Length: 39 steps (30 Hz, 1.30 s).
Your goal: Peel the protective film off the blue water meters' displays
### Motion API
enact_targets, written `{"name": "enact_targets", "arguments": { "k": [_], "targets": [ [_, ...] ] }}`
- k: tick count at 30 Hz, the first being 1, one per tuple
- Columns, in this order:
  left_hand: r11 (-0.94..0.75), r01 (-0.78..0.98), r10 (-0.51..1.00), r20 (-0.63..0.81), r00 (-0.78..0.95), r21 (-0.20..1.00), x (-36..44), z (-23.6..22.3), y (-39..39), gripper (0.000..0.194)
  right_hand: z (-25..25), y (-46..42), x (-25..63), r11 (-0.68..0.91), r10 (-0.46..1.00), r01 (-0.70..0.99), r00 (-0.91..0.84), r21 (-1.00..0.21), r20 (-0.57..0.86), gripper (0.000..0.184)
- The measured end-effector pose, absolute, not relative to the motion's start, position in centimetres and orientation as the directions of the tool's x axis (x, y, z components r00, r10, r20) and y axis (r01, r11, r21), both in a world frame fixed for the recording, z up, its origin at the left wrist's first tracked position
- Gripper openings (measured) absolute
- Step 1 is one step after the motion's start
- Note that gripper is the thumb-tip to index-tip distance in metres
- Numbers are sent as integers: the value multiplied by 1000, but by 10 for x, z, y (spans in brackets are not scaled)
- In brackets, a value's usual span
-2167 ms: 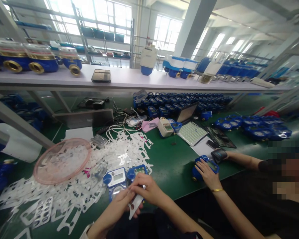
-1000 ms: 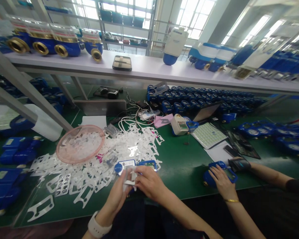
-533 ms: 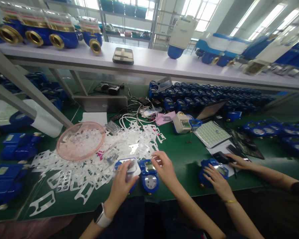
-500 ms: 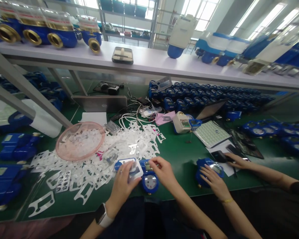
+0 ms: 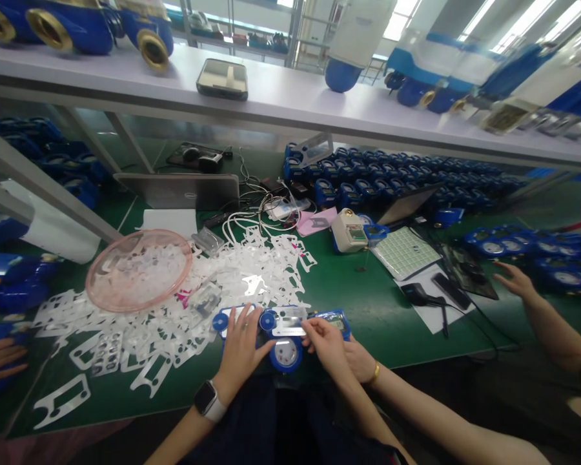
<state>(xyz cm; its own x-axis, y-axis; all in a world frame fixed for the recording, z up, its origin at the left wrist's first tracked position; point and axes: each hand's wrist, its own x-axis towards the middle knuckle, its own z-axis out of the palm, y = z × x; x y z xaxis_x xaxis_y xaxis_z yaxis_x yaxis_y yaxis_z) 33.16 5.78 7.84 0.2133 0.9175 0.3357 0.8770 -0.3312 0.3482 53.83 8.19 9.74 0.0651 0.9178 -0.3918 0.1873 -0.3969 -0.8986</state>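
Note:
Two blue water meters lie side by side at the near edge of the green bench [image 5: 368, 297]. My left hand [image 5: 241, 342], a smartwatch on its wrist, lies with fingers stretched over the left meter [image 5: 221, 320]. My right hand [image 5: 325, 341] pinches the right end of a white label [image 5: 288, 320] lying on the display of the middle meter [image 5: 285, 352]. A co-worker's hand [image 5: 362, 363] with a gold bracelet sits just behind my right hand, against a third blue meter [image 5: 337, 319].
A pile of white label backing sheets [image 5: 252, 274] and a pink dish [image 5: 138, 268] lie to the left. Behind are a closed laptop [image 5: 179, 190], cables, a white meter [image 5: 348, 229] and rows of blue meters [image 5: 392, 181]. The co-worker's other hand [image 5: 513, 279] reaches right. Another person's fingers [image 5: 0, 358] show at far left.
My hands have parted from the peeled sheet and come down onto the two meters. The co-worker has slid a third meter up against mine and let go of the scanner.

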Motion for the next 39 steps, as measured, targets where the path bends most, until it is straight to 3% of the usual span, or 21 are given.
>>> {"name": "enact_targets", "arguments": {
  "k": [33,39],
  "targets": [
    [-306,867,938,282,204,394,336,66,56,53,94,99,529,-465,879,341,69,-817,-472,29],
    [-306,865,939,278,205,398,337,66,57,52,97,103,530,-517,849,229,18,-825,-528,33]
  ]
}}
